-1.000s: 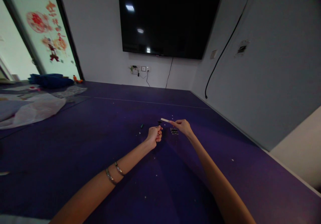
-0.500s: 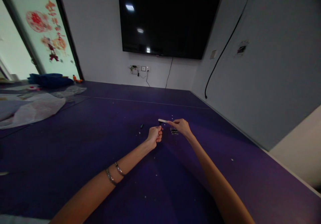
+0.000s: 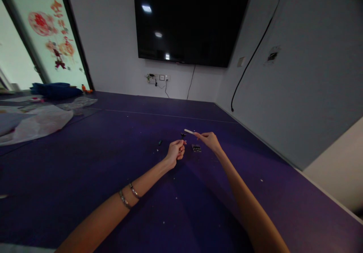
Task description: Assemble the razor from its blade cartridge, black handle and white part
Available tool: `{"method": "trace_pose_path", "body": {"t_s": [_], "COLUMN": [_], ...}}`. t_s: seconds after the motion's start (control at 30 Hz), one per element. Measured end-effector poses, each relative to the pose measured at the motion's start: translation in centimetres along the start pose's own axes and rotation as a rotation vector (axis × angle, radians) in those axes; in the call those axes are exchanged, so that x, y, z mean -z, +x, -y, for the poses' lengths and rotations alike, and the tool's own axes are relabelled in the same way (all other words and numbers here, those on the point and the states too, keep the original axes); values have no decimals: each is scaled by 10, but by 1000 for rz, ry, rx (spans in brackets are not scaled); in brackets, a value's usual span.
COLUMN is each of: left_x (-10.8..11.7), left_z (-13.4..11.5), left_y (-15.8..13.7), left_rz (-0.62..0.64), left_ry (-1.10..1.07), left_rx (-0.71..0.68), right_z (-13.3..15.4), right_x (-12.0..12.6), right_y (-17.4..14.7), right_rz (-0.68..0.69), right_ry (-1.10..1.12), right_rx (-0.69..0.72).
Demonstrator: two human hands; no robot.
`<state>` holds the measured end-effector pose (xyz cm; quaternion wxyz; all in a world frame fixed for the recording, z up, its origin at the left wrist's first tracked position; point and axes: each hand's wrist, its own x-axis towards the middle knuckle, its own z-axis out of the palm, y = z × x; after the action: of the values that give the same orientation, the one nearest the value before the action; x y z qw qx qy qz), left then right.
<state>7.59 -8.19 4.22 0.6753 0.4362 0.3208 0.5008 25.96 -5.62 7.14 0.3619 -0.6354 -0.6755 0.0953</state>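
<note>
My left hand (image 3: pixel 176 152) is closed on a small dark piece (image 3: pixel 183 135) whose top sticks up above the fingers; its kind is too small to tell. In my right hand (image 3: pixel 208 139) is a thin white stick (image 3: pixel 189 131), pinched near its right end and pointing left. The stick's free tip is just above and right of the dark piece, apart from it. Beneath the right hand lies a small dark, rectangular item with pale edges (image 3: pixel 196 148). Left of my left hand rests a small dark green object (image 3: pixel 160 142).
Small white scraps (image 3: pixel 261 180) dot the purple surface (image 3: pixel 127 132). Clear plastic sheeting (image 3: pixel 48 122) and a blue cloth-like bundle (image 3: pixel 56 90) lie at the left. A wall television (image 3: pixel 193 22) hangs ahead, and a black cable (image 3: pixel 252 58) runs down the right wall.
The white stick has moved up and right with my right hand, away from the dark piece, which now shows more. My left hand has barely moved.
</note>
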Motion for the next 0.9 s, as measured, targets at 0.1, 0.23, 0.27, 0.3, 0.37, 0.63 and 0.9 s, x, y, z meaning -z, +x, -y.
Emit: {"method": "trace_pose_path", "body": {"t_s": [0.1, 0.23, 0.27, 0.3, 0.37, 0.63, 0.9], "left_x": [3, 13, 15, 17, 20, 19, 23], "left_z": [-1, -5, -6, -7, -10, -14, -7], "left_y": [4, 14, 16, 17, 18, 14, 19], "left_rz": [23, 27, 46, 67, 91, 73, 120], "left_ry": [51, 164, 187, 203, 223, 244, 210], "left_rx": [-100, -264, -295, -317, -328, -287, -323], "right_z": [7, 23, 27, 32, 39, 44, 33], "right_x": [15, 33, 35, 37, 40, 52, 52], "right_y": [-2, -8, -11, -13, -17, -29, -30], "right_rz": [42, 59, 71, 86, 112, 210, 166], "right_ry": [75, 118, 153, 189, 234, 36, 41], "right_rx": [61, 208, 251, 292, 347, 437, 401]}}
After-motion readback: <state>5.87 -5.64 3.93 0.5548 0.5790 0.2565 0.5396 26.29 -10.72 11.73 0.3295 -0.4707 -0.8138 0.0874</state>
